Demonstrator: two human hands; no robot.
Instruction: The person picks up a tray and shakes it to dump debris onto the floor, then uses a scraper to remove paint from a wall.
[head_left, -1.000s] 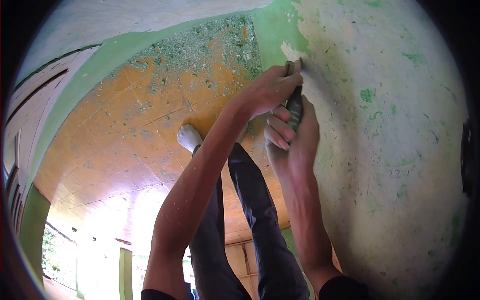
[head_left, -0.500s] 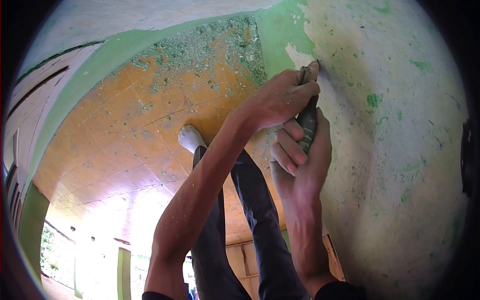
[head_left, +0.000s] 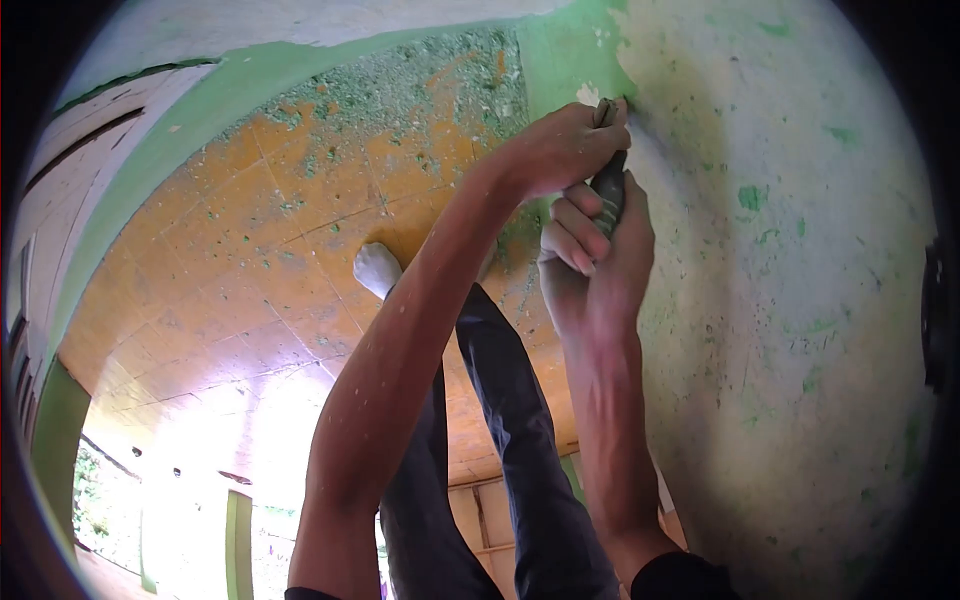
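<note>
Left hand (head_left: 560,150) and right hand (head_left: 595,265) are clenching a dark-handled metal scraper (head_left: 608,190). The pale plaster wall (head_left: 800,300) is looking mostly stripped, with a green paint band (head_left: 565,50) remaining at 12 o'clock.

The left hand (head_left: 555,150) and right hand (head_left: 600,270) shoved the scraper (head_left: 608,190) a bit further up the wall (head_left: 780,300). Its tip ended up right at the green paint (head_left: 565,50), and the white patch (head_left: 587,95) got mostly covered.

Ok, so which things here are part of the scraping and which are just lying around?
In use: scraper, gripped by left hand and right hand; wall; green paint by the blade.
Lying about: paint flakes scattered on the orange floor tiles.
</note>
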